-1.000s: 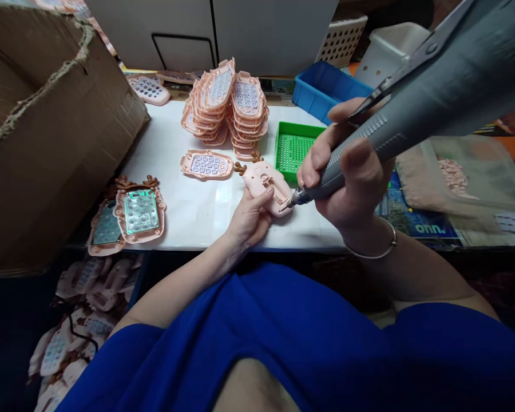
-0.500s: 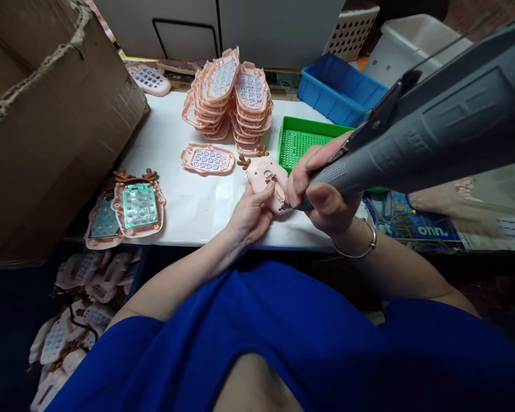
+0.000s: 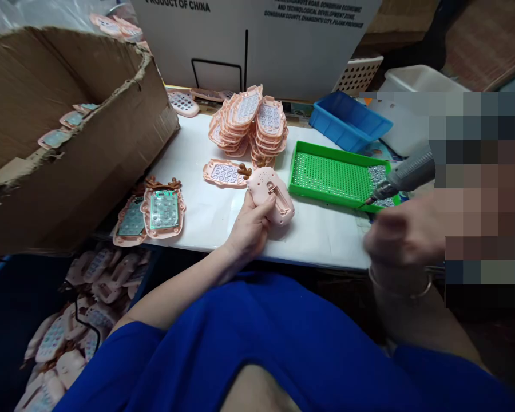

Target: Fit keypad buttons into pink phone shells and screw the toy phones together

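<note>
My left hand point(image 3: 251, 226) grips a pink toy phone shell point(image 3: 271, 193) with brown antlers, resting it on the white table point(image 3: 321, 234). My right hand point(image 3: 401, 232) is blurred by motion and closed round a grey electric screwdriver point(image 3: 405, 174). The screwdriver's tip sits at the right end of a green perforated screw tray point(image 3: 332, 177), well away from the shell.
Stacks of pink keypad shells point(image 3: 251, 120) stand at the back, one lies flat point(image 3: 225, 173). Two shells with circuit boards point(image 3: 152, 212) lie at the left edge. A big cardboard box point(image 3: 64, 131) is left, a blue bin point(image 3: 347, 117) behind the tray, more shells in a bin below point(image 3: 81, 309).
My right hand pulled the screwdriver off the pink shell and swung it right to the green tray. The left hand kept hold of the shell. The view tilted up.
</note>
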A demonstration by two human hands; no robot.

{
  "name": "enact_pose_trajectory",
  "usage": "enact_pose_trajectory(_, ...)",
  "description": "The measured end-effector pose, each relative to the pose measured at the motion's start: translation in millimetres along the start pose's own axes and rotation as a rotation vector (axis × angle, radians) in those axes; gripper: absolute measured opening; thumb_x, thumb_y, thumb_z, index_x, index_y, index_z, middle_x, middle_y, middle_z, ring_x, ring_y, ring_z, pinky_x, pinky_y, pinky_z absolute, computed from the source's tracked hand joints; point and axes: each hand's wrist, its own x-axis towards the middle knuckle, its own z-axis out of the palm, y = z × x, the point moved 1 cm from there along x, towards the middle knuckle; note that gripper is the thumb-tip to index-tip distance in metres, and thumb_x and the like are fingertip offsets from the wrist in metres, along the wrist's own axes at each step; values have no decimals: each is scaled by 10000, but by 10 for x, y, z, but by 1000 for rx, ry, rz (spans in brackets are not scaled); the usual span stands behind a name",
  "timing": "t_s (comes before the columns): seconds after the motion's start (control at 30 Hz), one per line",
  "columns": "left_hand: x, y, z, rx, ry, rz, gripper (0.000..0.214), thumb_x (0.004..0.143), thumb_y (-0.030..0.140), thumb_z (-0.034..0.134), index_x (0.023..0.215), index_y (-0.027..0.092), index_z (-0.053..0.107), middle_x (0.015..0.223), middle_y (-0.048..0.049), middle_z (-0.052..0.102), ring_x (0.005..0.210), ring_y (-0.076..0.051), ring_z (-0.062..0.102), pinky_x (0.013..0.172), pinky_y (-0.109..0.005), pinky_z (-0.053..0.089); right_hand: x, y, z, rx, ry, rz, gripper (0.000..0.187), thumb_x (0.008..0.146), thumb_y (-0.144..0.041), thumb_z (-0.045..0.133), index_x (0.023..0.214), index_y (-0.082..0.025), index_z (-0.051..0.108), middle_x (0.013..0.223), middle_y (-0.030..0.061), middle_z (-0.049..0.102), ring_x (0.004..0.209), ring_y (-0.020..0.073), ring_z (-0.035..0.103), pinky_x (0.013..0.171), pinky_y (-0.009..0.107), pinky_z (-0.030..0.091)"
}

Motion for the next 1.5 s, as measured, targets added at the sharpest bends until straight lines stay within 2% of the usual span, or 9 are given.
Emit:
enact_pose_trajectory(0.07, -62, 69, -8, 10, -72, -12, 358, 816, 178, 671, 1160, 232, 588, 1124, -23, 688, 1105, -193, 640, 952, -322, 511, -190, 62, 184, -114, -37, -220, 703, 531, -733, 802, 1116, -368, 665, 1375, 27, 578, 1438, 405, 344, 1130, 575, 393)
enact_pose_trajectory(0.17, -156, 145, -61, 49, -217, -32, 365, 826, 270, 693, 1175, 231, 592, 1162, -50, 680, 1149, -230, 634, 951, -344, 514, -412, 180, 488, -268, -179, -388, 538, 832, -517, 684, 1299, -267, 589, 1416, 124, 550, 1366, 341, 474, 1149, 588, 386)
enact_pose_trajectory(0.43, -81, 225, -440, 119, -94, 144, 447, 633, 364, 876, 969, 196, 634, 999, -16, 704, 894, -154, 668, 821, -284, 527, -447, 295, 673, 304, -289, 183, 522, 871, -662, 558, 1184, -247, 614, 1091, 62, 705, 949, 215, 682, 850, 382, 572)
enact_pose_trajectory(0.67, -175, 295, -534, 253, -88, 326, 335, 618, 281, 883, 881, 204, 692, 877, 12, 728, 787, -132, 657, 762, -246, 525, -314, 162, 778, 276, -299, 175, 455, 808, -653, 659, 1053, -272, 688, 1063, 37, 726, 985, 197, 668, 898, 355, 549)
enact_pose_trajectory(0.83, -324, 364, -542, 513, -48, 445, 307, 620, 249, 874, 865, 200, 695, 657, 52, 639, 595, -102, 562, 617, -210, 463, -341, 209, 935, 551, -314, 490, 481, 669, -660, 772, 913, -252, 703, 906, 21, 745, 807, 195, 687, 780, 359, 578)
enact_pose_trajectory(1.0, -436, 458, -549, 567, -104, 367, 516, 636, 283, 868, 1093, 208, 640, 935, -16, 697, 767, -144, 643, 589, -188, 468, -361, 180, 1104, 691, -387, 639, 490, 686, -640, 754, 915, -215, 670, 948, 54, 749, 884, 226, 701, 842, 384, 581)
enact_pose_trajectory(1.13, -508, 532, -599, 645, -105, 355, 604, 676, 263, 848, 1220, 228, 588, 1085, -43, 684, 919, -175, 657, 623, -177, 491, -344, 107, 1198, 562, -407, 533, 471, 767, -662, 669, 924, -218, 647, 887, 37, 731, 817, 203, 684, 754, 346, 575)
enact_pose_trajectory(1.37, -663, 816, -987, 492, 22, 263, 399, 614, 226, 879, 947, 181, 664, 859, -23, 705, 780, -170, 659, 740, -258, 526, -199, -68, 1190, 7, -606, -51, 415, 917, -592, 534, 1039, -221, 673, 720, 10, 690, 645, 162, 644, 659, 312, 515)
enact_pose_trajectory(1.5, -811, 1103, -1246, 701, 174, 374, 381, 621, 281, 865, 920, 198, 643, 842, -7, 698, 742, -160, 642, 686, -242, 502, -132, -122, 1248, 55, -580, -73, 295, 922, -466, 582, 1078, -226, 652, 732, 9, 691, 666, 150, 661, 697, 318, 547)
